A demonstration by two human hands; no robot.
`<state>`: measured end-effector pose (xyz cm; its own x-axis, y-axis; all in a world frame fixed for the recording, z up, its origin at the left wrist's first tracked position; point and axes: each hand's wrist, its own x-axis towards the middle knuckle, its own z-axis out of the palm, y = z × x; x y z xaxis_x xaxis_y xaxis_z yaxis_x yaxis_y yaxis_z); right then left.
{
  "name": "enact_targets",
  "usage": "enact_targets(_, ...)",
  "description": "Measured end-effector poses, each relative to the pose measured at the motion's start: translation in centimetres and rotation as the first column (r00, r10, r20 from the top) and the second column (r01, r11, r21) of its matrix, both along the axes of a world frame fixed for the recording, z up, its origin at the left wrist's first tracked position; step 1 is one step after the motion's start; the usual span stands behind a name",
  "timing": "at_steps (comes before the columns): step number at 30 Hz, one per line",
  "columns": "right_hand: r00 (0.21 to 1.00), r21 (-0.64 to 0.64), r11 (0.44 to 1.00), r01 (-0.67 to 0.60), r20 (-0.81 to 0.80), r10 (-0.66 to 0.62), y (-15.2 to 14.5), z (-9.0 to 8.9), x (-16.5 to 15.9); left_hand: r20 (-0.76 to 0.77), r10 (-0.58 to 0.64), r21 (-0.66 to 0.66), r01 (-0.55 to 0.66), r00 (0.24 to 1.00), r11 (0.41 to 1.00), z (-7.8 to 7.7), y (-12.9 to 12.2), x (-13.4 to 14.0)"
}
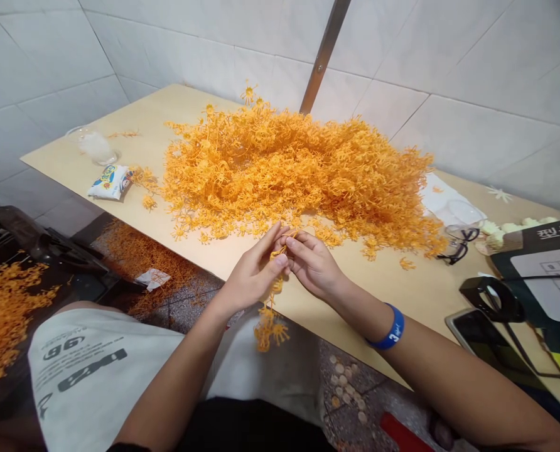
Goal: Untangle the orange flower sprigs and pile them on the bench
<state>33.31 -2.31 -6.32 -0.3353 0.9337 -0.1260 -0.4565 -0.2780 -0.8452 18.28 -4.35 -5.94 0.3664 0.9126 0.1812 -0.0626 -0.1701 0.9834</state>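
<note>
My left hand point(256, 271) is closed with thumb and fingers around a strand of orange plastic flower pieces point(271, 329), which dangles below it past the table's front edge. Against it, my right hand point(314, 262) is closed, its thumb and forefinger pinching thin orange stems at the strand's upper end. The fingers partly hide where the pieces join. Just beyond both hands, a large heap of the same orange flower pieces point(289, 169) spreads over the tan table point(204, 260).
On the left lie a white packet point(109, 182) and a clear cup point(96, 147). Eyeglasses point(459, 245), a phone point(478, 339), a black strap-like loop point(491, 298) and a dark box point(543, 270) occupy the right. More orange pieces point(143, 257) cover the floor at left.
</note>
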Motion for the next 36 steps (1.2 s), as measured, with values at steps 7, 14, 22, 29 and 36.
enact_targets(7,1.000,0.003,1.000,0.028,0.008,-0.028,0.1,0.0,0.1,-0.052,0.072,0.003,-0.072,0.996,0.997,0.0,-0.1,0.1)
enact_targets(14,0.932,0.222,0.947,-0.234,0.328,0.154,-0.7,-0.2,-0.2,0.074,0.020,-0.106,-0.012,0.997,0.994,0.5,0.0,-0.1)
enact_targets(22,0.870,0.354,0.867,-0.352,0.465,0.164,-1.1,0.4,0.0,0.075,0.104,-0.117,-0.095,0.992,0.989,-0.2,0.5,-0.2)
enact_targets(29,0.819,0.276,0.814,-0.511,0.444,0.364,-1.8,0.5,-0.2,0.206,0.251,-0.382,-0.159,0.946,0.910,-0.1,0.8,0.2)
enact_targets(36,0.957,0.007,0.963,-0.270,0.107,0.268,-0.6,0.1,0.1,0.261,0.332,-0.269,-0.262,0.907,0.927,-0.8,0.9,0.4)
